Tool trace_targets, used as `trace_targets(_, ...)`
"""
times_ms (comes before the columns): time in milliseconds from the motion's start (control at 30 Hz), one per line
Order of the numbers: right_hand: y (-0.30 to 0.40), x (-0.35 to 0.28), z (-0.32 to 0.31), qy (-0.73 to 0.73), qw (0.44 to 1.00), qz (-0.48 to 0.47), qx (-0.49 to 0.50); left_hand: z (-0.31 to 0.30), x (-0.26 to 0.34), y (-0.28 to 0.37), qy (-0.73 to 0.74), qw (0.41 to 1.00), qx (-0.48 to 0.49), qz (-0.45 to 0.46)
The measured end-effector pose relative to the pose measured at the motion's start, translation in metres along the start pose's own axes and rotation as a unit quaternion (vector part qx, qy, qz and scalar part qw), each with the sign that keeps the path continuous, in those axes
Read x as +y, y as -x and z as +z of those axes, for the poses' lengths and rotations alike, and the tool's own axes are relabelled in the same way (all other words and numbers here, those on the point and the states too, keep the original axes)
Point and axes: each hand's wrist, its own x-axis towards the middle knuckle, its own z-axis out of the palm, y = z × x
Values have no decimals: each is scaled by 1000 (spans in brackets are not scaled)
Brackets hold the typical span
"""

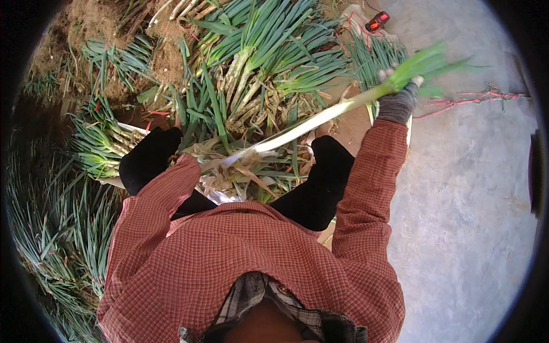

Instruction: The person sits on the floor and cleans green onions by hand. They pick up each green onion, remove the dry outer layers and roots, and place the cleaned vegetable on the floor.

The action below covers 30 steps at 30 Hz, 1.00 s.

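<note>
My right hand [401,88], in a dirty grey glove, is closed round a large green onion [317,122] where its pale stalk turns to green leaves. The onion slants down to the left across my lap, its leaves blurred beyond the hand and its white root end over a heap of peeled husks [257,171]. My left hand is hidden beyond its sleeve cuff, near the root end; whether it touches the onion I cannot tell.
Untrimmed green onions [244,73] lie in front of me, with fibrous roots at the upper left. More bundles [55,240] lie at the left. Red twine [463,100] and a red-and-black object [377,21] lie on the concrete floor [454,193] at the right.
</note>
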Motion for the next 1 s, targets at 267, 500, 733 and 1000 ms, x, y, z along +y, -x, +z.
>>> trace_targets(267,-4,-21,-21,-60,977,-49,-199,-22,80,-22,-150,987,-65,-9)
trace_targets(500,71,41,4,-82,993,66,-48,-20,232,38,282,909,-44,305)
trace_targets(733,79,65,1,-121,988,98,5,2,205,37,227,897,162,343)
trace_targets(1000,-6,90,-75,-112,993,45,11,-30,95,54,743,590,-133,287)
